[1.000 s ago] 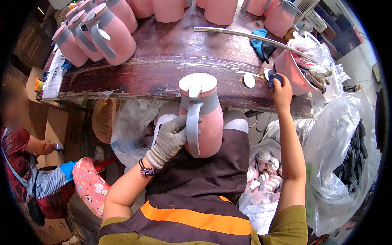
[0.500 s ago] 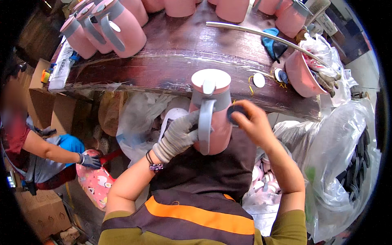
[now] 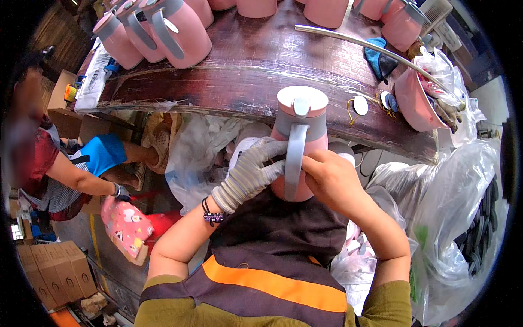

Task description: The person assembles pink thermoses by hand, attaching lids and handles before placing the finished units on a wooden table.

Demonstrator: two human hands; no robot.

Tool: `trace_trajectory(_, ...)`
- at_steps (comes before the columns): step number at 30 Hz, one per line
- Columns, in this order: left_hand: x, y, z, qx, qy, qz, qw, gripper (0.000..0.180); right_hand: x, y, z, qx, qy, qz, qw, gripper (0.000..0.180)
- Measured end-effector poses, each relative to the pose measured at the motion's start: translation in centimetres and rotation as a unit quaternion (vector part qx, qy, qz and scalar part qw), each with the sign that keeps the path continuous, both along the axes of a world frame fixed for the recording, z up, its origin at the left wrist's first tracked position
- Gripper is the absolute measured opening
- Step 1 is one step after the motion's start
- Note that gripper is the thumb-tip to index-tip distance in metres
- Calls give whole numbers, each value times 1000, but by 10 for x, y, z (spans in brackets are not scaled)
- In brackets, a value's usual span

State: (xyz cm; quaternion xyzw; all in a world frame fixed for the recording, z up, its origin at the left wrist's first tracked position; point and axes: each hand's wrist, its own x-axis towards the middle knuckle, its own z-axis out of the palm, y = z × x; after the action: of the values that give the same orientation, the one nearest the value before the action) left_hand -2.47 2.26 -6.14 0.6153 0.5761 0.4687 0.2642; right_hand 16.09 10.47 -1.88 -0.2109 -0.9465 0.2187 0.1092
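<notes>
In front of my lap a pink jug (image 3: 317, 144) with a grey collar, grey handle and white lid stands upright, just off the table's near edge. My left hand (image 3: 253, 173), in a grey striped glove, is closed on the jug at its handle side. My bare right hand (image 3: 333, 177) has its fingers curled against the jug's body beside the handle. The handle hides its fingertips, so what they pinch cannot be made out.
The dark wooden table (image 3: 239, 90) bears several pink jugs (image 3: 182, 38), a metal strip (image 3: 354, 38), white discs (image 3: 360, 105) and a pink basin (image 3: 414, 101). Plastic bags (image 3: 436, 218) flank me. At left, a person (image 3: 71, 169) touches a pink printed seat (image 3: 128, 226).
My right hand has moved left, from beside the jug to its handle. The dark round piece it held is out of sight. At left, the other person and the printed seat have shifted.
</notes>
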Motion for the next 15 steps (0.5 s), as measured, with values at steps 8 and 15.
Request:
trace_trajectory(8,15,-10,-2,-34,-199,51,978,20,-3,0,-1,-86,-18,8,996,28)
trace_trajectory(15,-1,-14,3,-126,-684,-26,718,17,14,13,-11,-352,17,-73,933,33)
